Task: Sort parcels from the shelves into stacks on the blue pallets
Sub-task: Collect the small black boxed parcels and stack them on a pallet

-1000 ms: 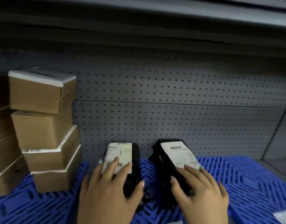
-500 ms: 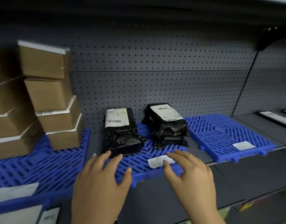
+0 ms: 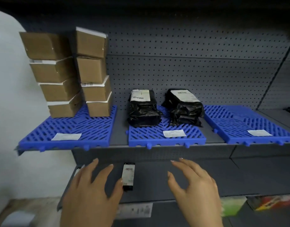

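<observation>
Both hands hover before the lower shelf point(image 3: 157, 185), each grip released. The left hand point(image 3: 90, 194) spreads its fingers, thumb just beside a small black parcel point(image 3: 128, 176) lying on that shelf. The right hand point(image 3: 195, 185) is loosely curved, holding nothing. Above, two stacks of black parcels point(image 3: 143, 112) sit on the middle blue pallet point(image 3: 157, 138), and brown boxes point(image 3: 91, 71) stand stacked on the left pallet point(image 3: 72, 128).
</observation>
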`<state>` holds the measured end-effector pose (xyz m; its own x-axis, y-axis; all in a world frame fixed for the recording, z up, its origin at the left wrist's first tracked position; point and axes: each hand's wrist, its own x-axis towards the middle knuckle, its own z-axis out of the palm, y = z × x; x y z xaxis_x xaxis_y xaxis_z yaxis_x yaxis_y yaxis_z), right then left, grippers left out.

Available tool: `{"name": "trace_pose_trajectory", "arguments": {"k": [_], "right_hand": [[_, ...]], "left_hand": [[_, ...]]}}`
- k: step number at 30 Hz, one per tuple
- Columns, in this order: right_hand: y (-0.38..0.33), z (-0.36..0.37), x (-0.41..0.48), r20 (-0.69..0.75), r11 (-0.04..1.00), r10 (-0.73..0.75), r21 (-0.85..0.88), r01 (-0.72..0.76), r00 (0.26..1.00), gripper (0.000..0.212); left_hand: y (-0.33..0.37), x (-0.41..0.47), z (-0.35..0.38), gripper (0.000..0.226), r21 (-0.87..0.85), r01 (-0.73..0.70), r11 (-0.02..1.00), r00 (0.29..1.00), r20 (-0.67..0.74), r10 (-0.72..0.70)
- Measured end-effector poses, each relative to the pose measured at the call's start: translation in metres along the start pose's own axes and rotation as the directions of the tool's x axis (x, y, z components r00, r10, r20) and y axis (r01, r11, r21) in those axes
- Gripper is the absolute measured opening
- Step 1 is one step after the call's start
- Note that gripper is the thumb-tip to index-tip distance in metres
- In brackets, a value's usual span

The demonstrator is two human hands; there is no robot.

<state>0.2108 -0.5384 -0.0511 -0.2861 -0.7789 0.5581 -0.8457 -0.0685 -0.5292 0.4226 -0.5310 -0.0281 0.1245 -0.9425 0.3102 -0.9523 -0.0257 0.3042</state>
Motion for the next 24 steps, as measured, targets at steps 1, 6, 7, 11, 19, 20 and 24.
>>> {"name": "trace_pose_trajectory", "arguments": {"k": [1,6,7,11,19,20,24], "right_hand": [[0.000,-0.001,-0.012,0.008,1.000,-0.006,-0.002,0.006,1.000,0.037],[-0.018,0.000,-0.059,0.079,0.999,-0.034,-0.004,0.035,0.996,0.037],[-0.024,0.001,-0.066,0.094,0.999,-0.043,-0.006,0.044,0.995,0.037],[-0.047,0.008,-0.087,0.123,0.998,-0.061,-0.014,0.063,0.991,0.037],[-0.106,0.045,-0.111,0.120,0.998,0.007,-0.064,0.000,0.993,0.029],[-0.113,0.053,-0.115,0.123,0.998,0.035,-0.054,-0.029,0.992,0.030],[-0.141,0.083,-0.133,0.153,0.995,0.098,-0.038,-0.093,0.983,0.035]], "left_hand": [[-0.007,-0.013,-0.001,0.042,0.015,0.002,1.000,1.000,-0.006,-0.002],[-0.049,-0.064,-0.009,0.049,0.088,0.068,0.994,0.997,0.018,-0.070],[-0.058,-0.070,-0.010,0.050,0.073,0.073,0.995,0.997,0.009,-0.074],[-0.091,-0.087,-0.018,0.052,0.051,0.113,0.992,0.993,-0.031,-0.111],[-0.171,-0.065,-0.028,0.055,0.026,0.041,0.999,0.995,-0.093,-0.039],[-0.184,-0.060,-0.028,0.055,0.022,0.017,1.000,0.994,-0.107,-0.014],[-0.235,-0.043,-0.024,0.051,-0.004,-0.090,0.996,0.982,-0.166,0.088]]}}
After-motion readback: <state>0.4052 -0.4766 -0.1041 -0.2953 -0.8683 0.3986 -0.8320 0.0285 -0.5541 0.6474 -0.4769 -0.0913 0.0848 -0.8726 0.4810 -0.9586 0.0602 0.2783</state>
